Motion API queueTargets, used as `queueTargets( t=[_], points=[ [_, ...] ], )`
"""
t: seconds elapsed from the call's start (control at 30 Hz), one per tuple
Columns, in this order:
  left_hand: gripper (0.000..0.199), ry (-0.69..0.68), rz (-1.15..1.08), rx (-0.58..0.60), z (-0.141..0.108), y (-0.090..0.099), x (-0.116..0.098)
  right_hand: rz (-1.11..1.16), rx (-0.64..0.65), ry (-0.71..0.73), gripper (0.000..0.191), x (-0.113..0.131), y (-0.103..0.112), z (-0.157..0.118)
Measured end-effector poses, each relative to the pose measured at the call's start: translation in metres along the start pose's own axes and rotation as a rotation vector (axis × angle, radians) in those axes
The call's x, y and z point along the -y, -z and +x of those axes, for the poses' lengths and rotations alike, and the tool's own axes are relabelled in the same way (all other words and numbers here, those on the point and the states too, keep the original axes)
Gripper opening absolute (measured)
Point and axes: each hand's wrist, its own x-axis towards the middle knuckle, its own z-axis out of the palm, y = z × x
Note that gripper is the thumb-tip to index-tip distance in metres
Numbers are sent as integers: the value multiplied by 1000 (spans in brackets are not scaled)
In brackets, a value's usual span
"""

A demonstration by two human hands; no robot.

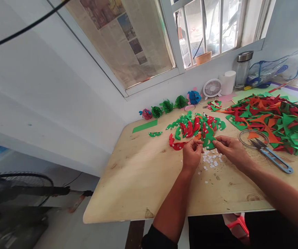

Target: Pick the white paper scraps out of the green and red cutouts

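Note:
A green paper cutout (209,142) is held up between my two hands over the wooden table. My right hand (229,148) pinches its right edge between thumb and fingers. At the cutout's left side, my left hand (192,152) is closed in a pinch; what lies between its fingertips is too small to make out. Just behind the hands is a pile of red and green cutouts (190,127), many dotted with small white squares. Little white paper squares (212,159) are scattered on the wood below my fingers.
Snips (272,155) and a roll of tape (242,138) lie right of my right hand, before a heap of paper scraps (270,117). Folded paper figures (167,106), a small fan (212,88) and a glass bottle (243,71) line the wall. The table (128,180) ends at left.

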Motion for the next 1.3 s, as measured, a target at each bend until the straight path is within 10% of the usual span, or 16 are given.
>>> queueTargets(
  t=[0.27, 0.77, 1.3],
  points=[
    [26, 192, -202, 154, -2, -2, -3, 34, 11, -12, 28, -1, 0, 0],
    [20, 98, -254, 119, -4, -4, -2, 179, 90, -45, 30, 4, -5, 0],
    [12, -568, 603, -54, -10, -4, 2, 13, 31, 26, 31, -11, -3, 4]
  ],
)
